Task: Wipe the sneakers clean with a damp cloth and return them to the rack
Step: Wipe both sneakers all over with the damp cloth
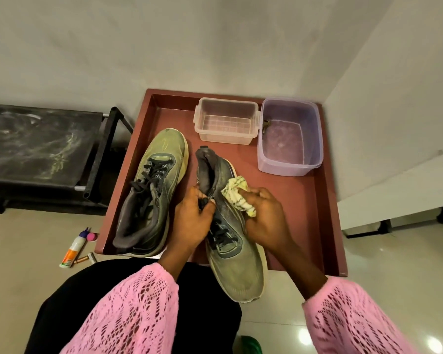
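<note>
Right hand [262,221]: closed around a bunched yellow-and-white cloth [238,194], pressing it against the outer side of the held sneaker near the collar. Pink knit sleeve [353,318] to the wrist.

Left hand [191,221]: fingers pinched on the dark laces and tongue area of the same sneaker, steadying it. Matching pink sleeve on the forearm.

Held sneaker [237,267]: olive-grey, pale sole, dark laces. Tilted, toe pointing toward the person and overhanging the near edge of the tray; heel raised toward the far side. It lies between the two hands, directly under the cloth.

Second sneaker [154,190]: same colour, resting on its sole in the left part of the tray, toe pointing away, just beside the left hand and untouched.

Tray [317,213]: reddish-brown, low-walled, set on the floor in the wall corner; it carries both sneakers and both containers.

Clear container [226,121]: rectangular, lidless, at the far edge of the tray, well apart from the hands.

Purple container [289,136]: translucent, just beside the clear one on the right; contents hard to tell.

Rack [44,152]: black frame with a dusty dark fabric shelf, left of the tray against the wall.

Floor items: glue bottle [73,247] with a pink cap near it, and two batteries [86,258], off the tray's near-left corner. Nothing lies between these and the hands except the second sneaker.
</note>
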